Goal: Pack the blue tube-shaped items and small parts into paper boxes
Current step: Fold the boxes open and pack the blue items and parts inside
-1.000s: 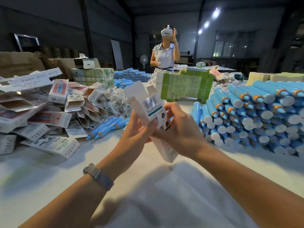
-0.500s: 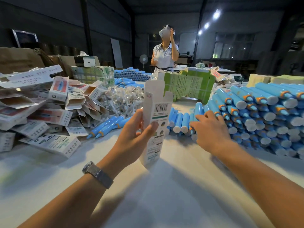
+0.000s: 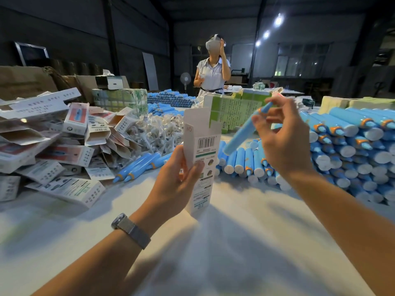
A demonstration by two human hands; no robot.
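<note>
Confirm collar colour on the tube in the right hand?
Orange collar on the blue tube; head view.

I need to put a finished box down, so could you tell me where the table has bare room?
The white table is bare in front, between the forearms and toward the near edge. Left is crowded with paper boxes, right with stacked blue tubes, and bagged small parts sit behind the held box.

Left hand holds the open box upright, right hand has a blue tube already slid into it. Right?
Not quite. The head view shows the left hand holding the open box upright, but the blue tube is not in it yet: the right hand holds it tilted in the air, beside the box's open top.
</note>
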